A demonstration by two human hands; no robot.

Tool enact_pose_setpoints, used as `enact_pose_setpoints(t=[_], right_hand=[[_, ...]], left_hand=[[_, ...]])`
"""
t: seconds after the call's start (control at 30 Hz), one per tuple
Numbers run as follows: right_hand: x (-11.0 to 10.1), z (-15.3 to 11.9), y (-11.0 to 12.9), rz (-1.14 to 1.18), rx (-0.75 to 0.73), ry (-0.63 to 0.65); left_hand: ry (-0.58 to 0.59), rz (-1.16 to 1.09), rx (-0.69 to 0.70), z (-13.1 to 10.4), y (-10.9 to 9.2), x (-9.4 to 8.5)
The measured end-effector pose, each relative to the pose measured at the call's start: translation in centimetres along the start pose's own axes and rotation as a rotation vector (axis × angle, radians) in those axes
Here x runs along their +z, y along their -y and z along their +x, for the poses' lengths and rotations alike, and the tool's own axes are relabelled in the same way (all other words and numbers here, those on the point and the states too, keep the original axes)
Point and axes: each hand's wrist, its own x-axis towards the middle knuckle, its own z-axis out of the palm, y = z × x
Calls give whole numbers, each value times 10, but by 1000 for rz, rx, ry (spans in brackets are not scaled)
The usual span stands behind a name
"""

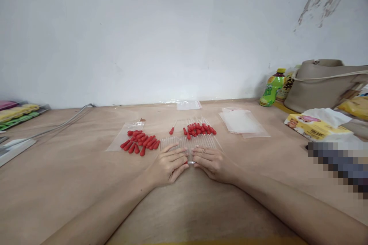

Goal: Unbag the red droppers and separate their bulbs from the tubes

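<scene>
Clear thin tubes [184,142] lie side by side in a row on the wooden table. My left hand [171,162] rests over the left part of the row, and my right hand [211,160] over the right part. Between the fingertips lies a tube with a bit of red at its left end; both hands appear to touch it. Beyond the row are several tubes with red bulbs [201,128] on them, and one more red-bulbed tube [171,130] lies apart to the left. Loose red bulbs [142,139] are heaped left of my left hand, partly on a clear bag [116,142].
Clear bags [240,120] are stacked at the right, another bag [188,105] near the wall. Farther right stand a green bottle [271,89], a beige handbag [313,88] and a tissue pack [319,128]. A grey cable [69,116] and colourful packs [20,113] lie left.
</scene>
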Motion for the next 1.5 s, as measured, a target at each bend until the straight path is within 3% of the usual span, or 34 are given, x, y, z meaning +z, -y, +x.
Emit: enact_pose_setpoints(t=[0.43,0.6,0.67,0.77,0.93,1.03,1.17,1.33,1.5], right_hand=[[-5,-7,5,-19,-49,-52],[-12,-15,0,10,-40,-68],[-16,-21,-7,13,69,-129],[-21,-27,-20,-59,355,-164],[-22,-30,-32,-170,634,-107],[-21,-30,-34,-159,709,-92],[-18,-31,-35,-185,774,-85],[-13,-33,-36,-174,783,-38],[-13,-33,-34,-135,758,-19]], left_hand=[[-12,-2,42,-4,-4,-5],[-49,5,39,-16,1,-8],[-92,26,-36,-22,7,-14],[-156,101,-200,-28,22,-26],[-162,267,-645,-37,57,-50],[-154,336,-837,-51,82,-64],[-18,317,-1089,-66,103,-80],[94,173,-1214,-66,102,-83],[124,67,-1221,-70,103,-76]])
